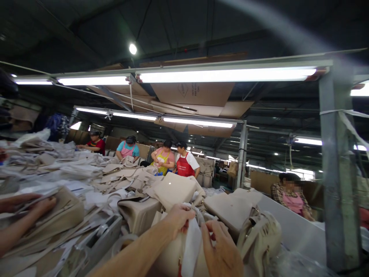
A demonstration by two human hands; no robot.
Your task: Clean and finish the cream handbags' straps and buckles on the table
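My left hand (180, 218) pinches the top of a strip of white wrapping paper (191, 244), which hangs down over a beige handbag (167, 254). Close on its right, my right hand (221, 248) has its fingers curled in at a pale wrapped strap (198, 216); what lies between those fingertips is hidden. Both hands are just above the bag, whose lower part runs out of view. More beige handbags surround them: one with a flap (175, 190) behind, another (230, 207) to the right.
A grey tape dispenser (99, 236) stands left of my forearm. At the far left, a co-worker's hands (37, 206) hold a beige bag (65, 209). Bags and white paper (77, 169) cover the table. A metal post (336, 173) rises at right; several people work beyond.
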